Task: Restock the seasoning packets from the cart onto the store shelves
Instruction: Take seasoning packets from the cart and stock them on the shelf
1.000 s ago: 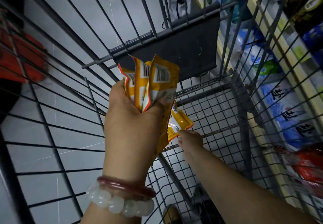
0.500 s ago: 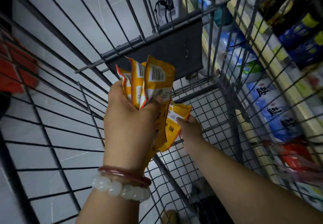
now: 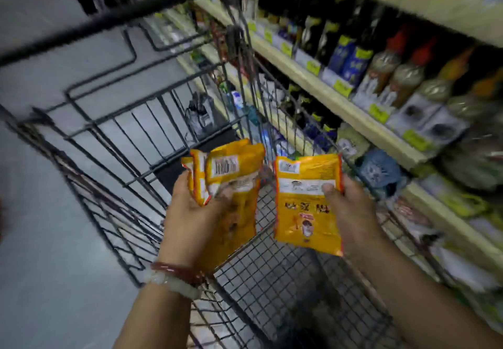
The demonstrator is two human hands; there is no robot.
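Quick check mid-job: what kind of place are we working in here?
Most likely a grocery store aisle. A wire cart stands beside shelves with price tags on the edge, stocked with bottles. Both hands hold yellow packets.

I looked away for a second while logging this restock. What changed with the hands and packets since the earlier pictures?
The right hand, which was reaching down into the cart, has come up holding a single yellow packet beside the left hand. The view has swung toward the shelves. Unchanged: the left hand grips its bunch of yellow packets over the cart.
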